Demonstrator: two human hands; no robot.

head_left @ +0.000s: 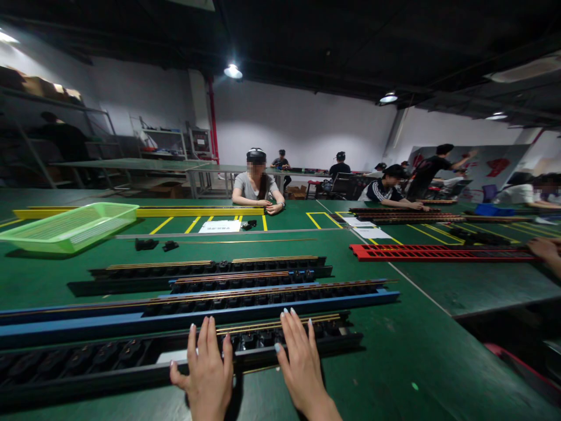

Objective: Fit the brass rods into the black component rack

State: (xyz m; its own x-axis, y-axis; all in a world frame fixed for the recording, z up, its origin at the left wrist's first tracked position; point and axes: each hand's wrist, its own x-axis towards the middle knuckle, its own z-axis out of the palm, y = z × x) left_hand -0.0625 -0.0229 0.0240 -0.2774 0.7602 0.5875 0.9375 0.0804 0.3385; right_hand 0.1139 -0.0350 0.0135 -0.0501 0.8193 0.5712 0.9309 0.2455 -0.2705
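My left hand (207, 369) lies flat with fingers stretched out on the nearest long black rail (109, 359), which holds a row of black parts and thin brass strips. My right hand (299, 356) rests beside it on the same rail, fingers spread over the brass strips (263, 325). Neither hand grips anything. Behind this rail lies a long blue rail (131, 320), then two more black rails (210, 270) topped with brass strips.
A green mesh tray (70, 225) sits at the far left, near a yellow rail (140, 213). A red rail (438, 252) lies on the right table, with another person's hand (546, 250) by it. A person sits opposite; several others work further back.
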